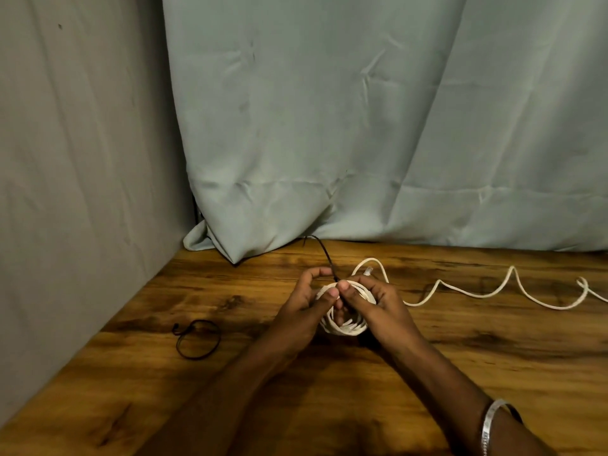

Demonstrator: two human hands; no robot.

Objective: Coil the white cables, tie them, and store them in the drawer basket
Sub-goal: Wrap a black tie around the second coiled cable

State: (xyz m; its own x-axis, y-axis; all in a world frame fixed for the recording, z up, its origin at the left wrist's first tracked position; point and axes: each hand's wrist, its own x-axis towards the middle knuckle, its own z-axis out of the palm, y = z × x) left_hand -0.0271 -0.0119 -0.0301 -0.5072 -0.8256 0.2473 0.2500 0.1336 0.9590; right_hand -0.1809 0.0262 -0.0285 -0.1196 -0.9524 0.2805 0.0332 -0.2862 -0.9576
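Observation:
A coiled white cable point(345, 328) is held upright between both hands above the wooden table point(460, 373). My left hand point(306, 311) and my right hand point(378, 307) both have fingers curled round the coil. Their thumbs and forefingers pinch a thin black tie point(324, 255) at the top of the coil, and its free end sticks up and back. A second white cable point(513, 291) lies loose in wavy loops on the table, running off to the right. Its near end point(370, 269) curves up just behind my right hand. No drawer basket is in view.
Another black tie point(197, 339) lies in a loop on the table, left of my hands. A pale curtain point(362, 126) hangs along the back edge, and a grey wall point(82, 159) closes the left side. A silver bangle point(493, 422) is on my right wrist.

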